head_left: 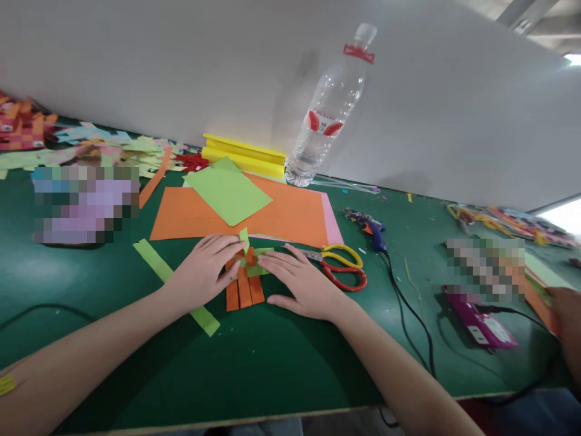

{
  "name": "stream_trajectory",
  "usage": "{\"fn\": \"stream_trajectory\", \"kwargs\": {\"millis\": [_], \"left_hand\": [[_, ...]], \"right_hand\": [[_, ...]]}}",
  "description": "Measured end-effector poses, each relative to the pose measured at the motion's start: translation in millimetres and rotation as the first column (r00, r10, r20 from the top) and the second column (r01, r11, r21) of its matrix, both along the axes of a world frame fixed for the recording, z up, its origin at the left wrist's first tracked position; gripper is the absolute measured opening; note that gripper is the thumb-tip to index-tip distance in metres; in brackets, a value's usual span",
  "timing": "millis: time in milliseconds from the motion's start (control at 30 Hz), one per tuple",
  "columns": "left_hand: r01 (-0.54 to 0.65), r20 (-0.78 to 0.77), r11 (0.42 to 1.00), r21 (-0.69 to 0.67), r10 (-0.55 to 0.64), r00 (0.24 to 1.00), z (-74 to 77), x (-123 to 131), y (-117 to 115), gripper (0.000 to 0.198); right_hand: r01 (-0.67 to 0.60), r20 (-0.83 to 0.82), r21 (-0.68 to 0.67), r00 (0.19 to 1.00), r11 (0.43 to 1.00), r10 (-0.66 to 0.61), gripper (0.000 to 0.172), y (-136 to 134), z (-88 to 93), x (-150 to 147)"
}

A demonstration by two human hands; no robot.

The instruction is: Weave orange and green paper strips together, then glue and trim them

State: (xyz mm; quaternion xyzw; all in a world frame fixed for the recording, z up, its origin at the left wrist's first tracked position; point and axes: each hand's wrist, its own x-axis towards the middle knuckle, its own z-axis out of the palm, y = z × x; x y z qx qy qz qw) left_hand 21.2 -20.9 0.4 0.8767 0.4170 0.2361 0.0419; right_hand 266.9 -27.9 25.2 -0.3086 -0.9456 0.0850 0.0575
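Several orange paper strips (245, 290) lie side by side on the green table, crossed by short light green strips (261, 266) at their upper end. My left hand (206, 272) reaches in from the left, its thumb and fingertips closed on the upper end of this paper piece, where a green strip end (244, 235) stands up. Across from it, my right hand (297, 281) lies with fingers stretched out and thumb apart, fingertips touching the right end of a green strip. Under my left wrist runs a longer green strip (157, 260). Scissors (340, 264) with yellow and red handles lie beyond my right hand.
Orange sheets (290, 212) and a green sheet (229, 191) lie behind my hands. A plastic bottle (329, 103) and yellow channel piece (245, 156) stand by the wall. Rightward are a corded glue gun (370, 230), a purple power strip (479, 318) and another person's hand (567, 309).
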Motion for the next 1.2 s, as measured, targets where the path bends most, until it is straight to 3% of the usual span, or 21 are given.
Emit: {"fn": "stream_trajectory", "kwargs": {"millis": [167, 333, 1200], "left_hand": [[-0.022, -0.009, 0.999, -0.044, 0.022, 1.0, -4.8, -1.8, -0.1, 0.036], [0.027, -0.037, 0.998, -0.062, -0.029, 0.999, -5.2, -1.6, -0.2, 0.037], [0.011, -0.012, 0.999, 0.032, -0.011, 1.0, -9.8, -3.2, -0.4, 0.038]], "right_hand": [[-0.033, 0.008, -0.009, 0.999, 0.999, 0.033, 0.06, -0.8, 0.3, -0.5], [-0.031, 0.029, -0.021, 0.999, 0.999, 0.032, 0.061, 0.3, -1.6, 0.0], [-0.016, 0.033, -0.006, 0.999, 1.0, 0.016, 0.062, -1.8, -4.7, -9.0]]}}
